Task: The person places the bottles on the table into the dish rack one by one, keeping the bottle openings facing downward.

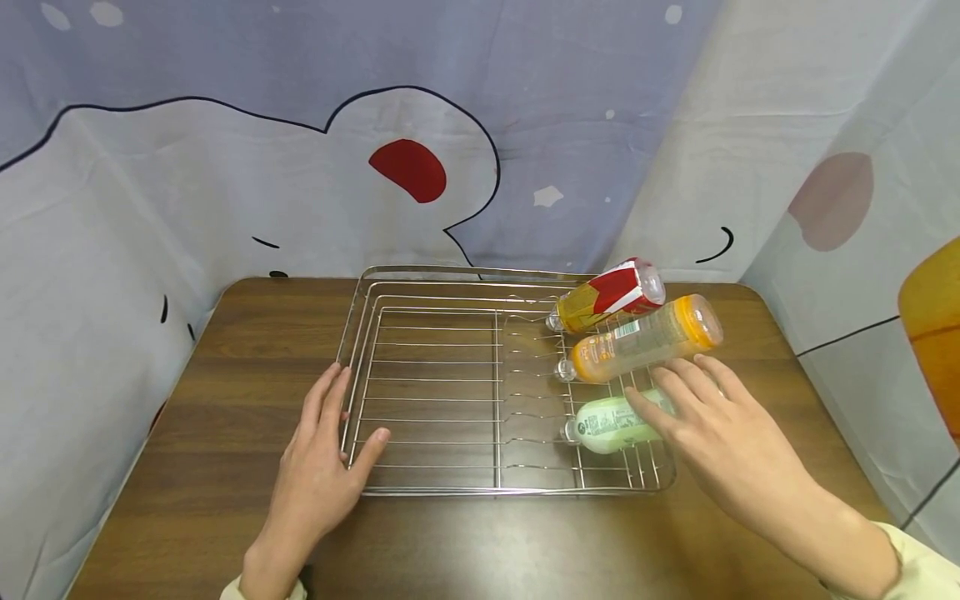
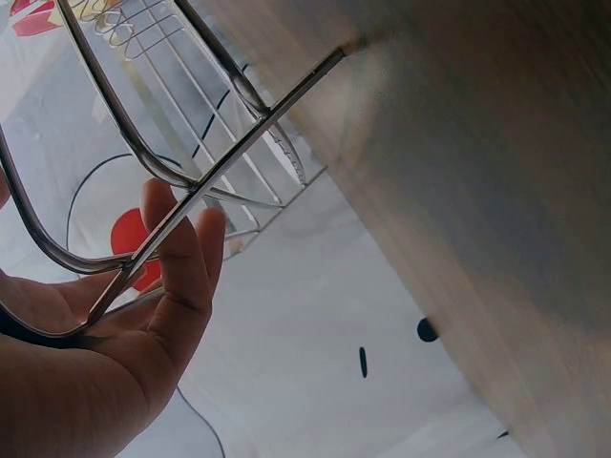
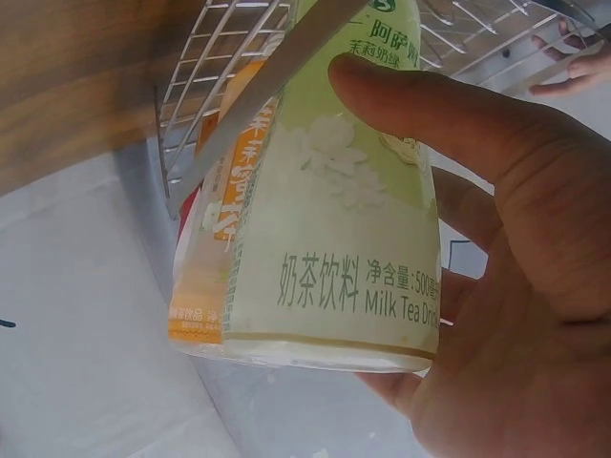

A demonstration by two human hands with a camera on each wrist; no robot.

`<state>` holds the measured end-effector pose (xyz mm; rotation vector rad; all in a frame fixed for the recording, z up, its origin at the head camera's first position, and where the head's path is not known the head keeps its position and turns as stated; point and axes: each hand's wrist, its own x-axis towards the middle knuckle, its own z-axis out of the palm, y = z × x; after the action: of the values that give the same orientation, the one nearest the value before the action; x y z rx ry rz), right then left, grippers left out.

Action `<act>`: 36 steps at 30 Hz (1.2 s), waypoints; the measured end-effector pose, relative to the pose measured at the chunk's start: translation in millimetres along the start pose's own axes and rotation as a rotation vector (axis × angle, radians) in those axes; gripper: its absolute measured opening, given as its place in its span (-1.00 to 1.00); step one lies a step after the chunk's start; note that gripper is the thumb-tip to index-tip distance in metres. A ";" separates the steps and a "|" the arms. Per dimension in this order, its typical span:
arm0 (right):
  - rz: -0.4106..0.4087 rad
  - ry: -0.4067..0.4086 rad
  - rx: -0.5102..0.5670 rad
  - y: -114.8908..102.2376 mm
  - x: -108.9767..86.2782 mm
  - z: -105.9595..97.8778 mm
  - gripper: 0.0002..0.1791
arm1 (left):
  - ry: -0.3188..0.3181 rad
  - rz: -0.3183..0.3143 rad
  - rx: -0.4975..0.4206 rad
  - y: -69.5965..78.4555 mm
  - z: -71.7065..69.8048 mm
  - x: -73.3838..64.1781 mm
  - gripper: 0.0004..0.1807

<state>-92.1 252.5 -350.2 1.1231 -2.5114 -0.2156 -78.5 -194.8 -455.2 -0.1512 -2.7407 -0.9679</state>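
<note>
A metal wire rack (image 1: 497, 400) lies on the wooden table, with three plastic bottles on its right side. At its left rim is my left hand (image 1: 318, 467); the fingers bend round the outer bars, as the left wrist view (image 2: 181, 277) shows, and the thumb reaches over the inside. My right hand (image 1: 720, 425) is around the base of a green milk tea bottle (image 1: 611, 423), thumb on one side and fingers spread on the other. Beside it lie an orange-labelled bottle (image 1: 637, 342) and a red-and-yellow bottle (image 1: 611, 293). The hand hides the green bottle's base in the head view.
Patterned fabric curtains (image 1: 225, 200) close in the table (image 1: 480, 550) at the back and both sides. An orange patch (image 1: 933, 325) shows at the far right edge. The bottles' bases stick out over the rack's right edge.
</note>
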 end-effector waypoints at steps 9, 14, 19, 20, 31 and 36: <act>0.006 0.013 0.011 -0.9 0.2 -0.7 -0.05 | -0.003 0.000 0.005 1.2 -0.1 1.1 -0.02; 0.016 0.018 0.021 -2.3 0.7 -1.9 -0.06 | -0.021 -0.005 0.010 2.7 -1.6 2.0 -0.02; 0.041 0.042 0.061 -3.5 2.8 -5.5 -0.08 | -0.050 -0.039 0.019 3.2 -3.3 1.6 0.00; 0.053 0.044 0.070 -3.5 3.3 -6.6 -0.06 | -0.054 -0.049 0.020 3.7 -4.0 1.6 0.00; 0.204 0.098 0.174 -1.5 1.9 -17.3 0.13 | -0.060 -0.072 0.018 5.6 -5.8 1.0 0.00; 0.255 0.186 0.217 0.0 -0.8 -20.1 -0.11 | -0.051 -0.072 0.015 6.7 -5.4 0.5 -0.03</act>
<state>-83.6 253.4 -331.9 0.8412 -2.5195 0.2246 -76.9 -193.0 -446.9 -0.0764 -2.8171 -0.9744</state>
